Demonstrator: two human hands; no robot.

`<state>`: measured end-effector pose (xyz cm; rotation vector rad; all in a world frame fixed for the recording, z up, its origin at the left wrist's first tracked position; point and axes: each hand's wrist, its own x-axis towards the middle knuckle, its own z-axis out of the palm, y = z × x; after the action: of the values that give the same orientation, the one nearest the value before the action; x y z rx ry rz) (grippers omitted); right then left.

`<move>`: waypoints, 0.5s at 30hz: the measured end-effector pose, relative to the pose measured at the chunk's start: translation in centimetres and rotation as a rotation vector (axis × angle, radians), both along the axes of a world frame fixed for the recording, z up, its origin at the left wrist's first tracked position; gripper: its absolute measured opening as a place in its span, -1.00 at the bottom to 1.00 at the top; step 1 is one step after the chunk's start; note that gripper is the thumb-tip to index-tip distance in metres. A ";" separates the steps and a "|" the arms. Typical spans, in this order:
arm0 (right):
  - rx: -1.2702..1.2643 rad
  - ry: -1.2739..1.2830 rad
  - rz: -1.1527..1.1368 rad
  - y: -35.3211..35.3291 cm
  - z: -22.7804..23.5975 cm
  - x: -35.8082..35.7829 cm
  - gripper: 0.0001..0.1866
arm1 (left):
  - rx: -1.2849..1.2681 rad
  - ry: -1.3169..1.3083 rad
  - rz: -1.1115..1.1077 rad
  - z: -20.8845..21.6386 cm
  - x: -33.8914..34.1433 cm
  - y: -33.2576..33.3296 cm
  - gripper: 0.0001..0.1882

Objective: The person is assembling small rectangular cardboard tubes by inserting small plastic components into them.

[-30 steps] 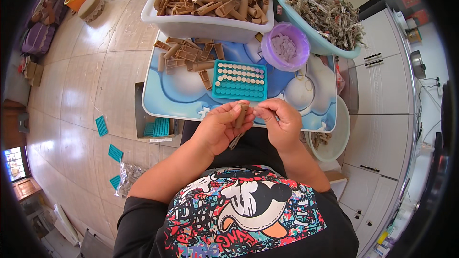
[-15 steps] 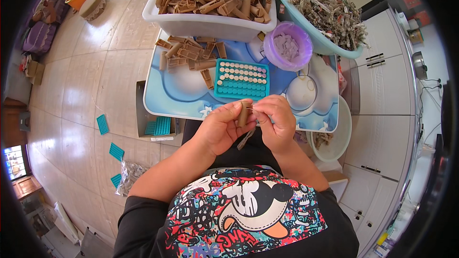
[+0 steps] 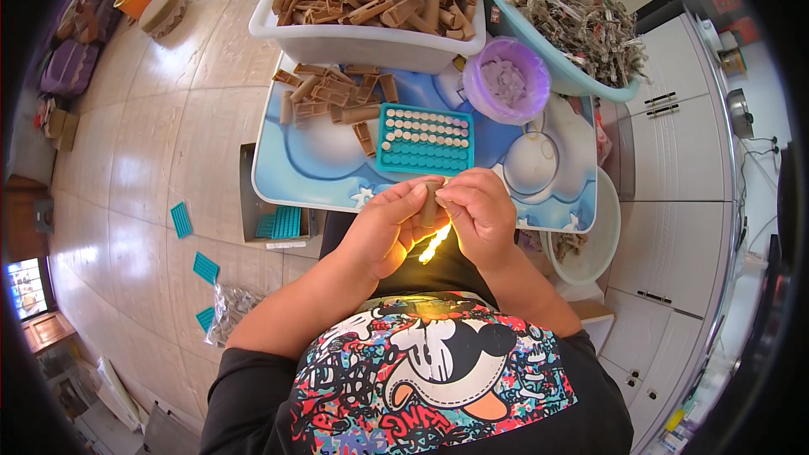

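The left hand [image 3: 379, 223] pinches the brown casing [image 3: 429, 209], likely light and stiff, by its sides; the right hand [image 3: 482, 212] narrows alongside, grip unclear.

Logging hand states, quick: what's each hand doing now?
Left hand: closed, holding the brown casing.
Right hand: pinched closed at the brown casing; anything else held cannot be told.

— Where does this view look from?
— The wearer's head: the left of two fisheye cameras, facing down over the printed shirt [image 3: 438, 371].
— How near?
— Close; the left hand [image 3: 381, 226] and right hand [image 3: 480, 217] sit around mid-frame, the worktop [image 3: 316, 173] farther off.
— And how wide?
— Very: floor [image 3: 135, 143] at left, cabinets [image 3: 678, 152] at right, edges bending toward a dark rim.
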<state>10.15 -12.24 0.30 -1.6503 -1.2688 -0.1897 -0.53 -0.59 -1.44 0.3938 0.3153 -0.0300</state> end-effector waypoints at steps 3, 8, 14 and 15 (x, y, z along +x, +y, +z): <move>-0.019 0.051 -0.024 -0.3 -0.2 0.1 -0.83 | 0.067 0.027 0.014 0.3 0.0 0.1 -0.66; -0.027 -0.001 -0.022 -0.5 0.1 0.1 -0.86 | 0.049 0.054 -0.002 0.6 -0.1 0.0 -0.66; -0.053 -0.062 -0.020 -0.5 0.2 0.2 -0.88 | 0.257 0.068 -0.015 0.9 0.0 -0.4 -0.67; -0.044 -0.071 -0.015 -0.4 0.2 0.2 -0.88 | 0.265 0.074 -0.006 1.0 -0.1 -0.4 -0.67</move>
<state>10.35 -12.67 0.54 -1.7041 -1.3228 -0.2326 -0.58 -0.96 -0.43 0.6579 0.3923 -0.0083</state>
